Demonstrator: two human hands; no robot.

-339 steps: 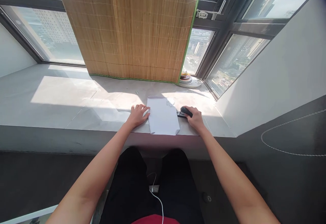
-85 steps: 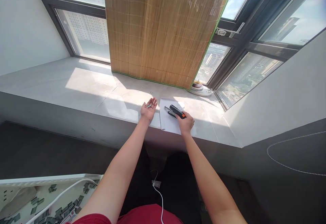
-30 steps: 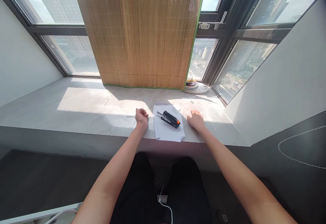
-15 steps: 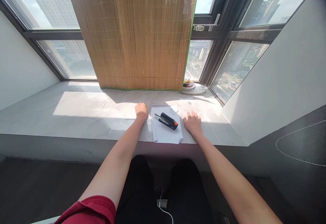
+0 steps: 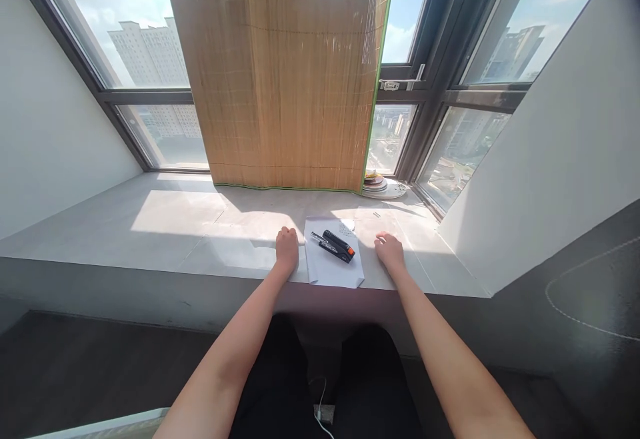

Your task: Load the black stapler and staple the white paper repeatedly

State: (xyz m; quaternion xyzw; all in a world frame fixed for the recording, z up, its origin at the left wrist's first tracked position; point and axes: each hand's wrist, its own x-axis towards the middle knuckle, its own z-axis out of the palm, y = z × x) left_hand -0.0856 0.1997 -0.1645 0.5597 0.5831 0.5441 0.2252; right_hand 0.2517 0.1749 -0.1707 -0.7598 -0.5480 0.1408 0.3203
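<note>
A black stapler (image 5: 340,247) with an orange patch lies slantwise on white paper (image 5: 320,271), with its jaws spread apart. Its silvery inner part shows. The paper rests on the pale windowsill, its near edge at the sill's front. Left of the paper, my left hand (image 5: 287,250) rests on the sill with its fingers curled into a loose fist, and nothing shows in it. On the other side of the paper, my right hand (image 5: 390,250) lies on the sill, its fingers loosely bent and a little apart. Neither hand touches the stapler.
A bamboo mat (image 5: 295,92) with green edging leans upright against the window. Beside its lower right corner sits a stack of round plate-like things (image 5: 383,188). A white cable (image 5: 323,416) hangs between my knees. Walls close in the sill on both sides.
The view has tilted up, so the mat's top edge now shows. My right hand's fingers, spread flat before, are more bent. Stapler and paper have stayed in place.
</note>
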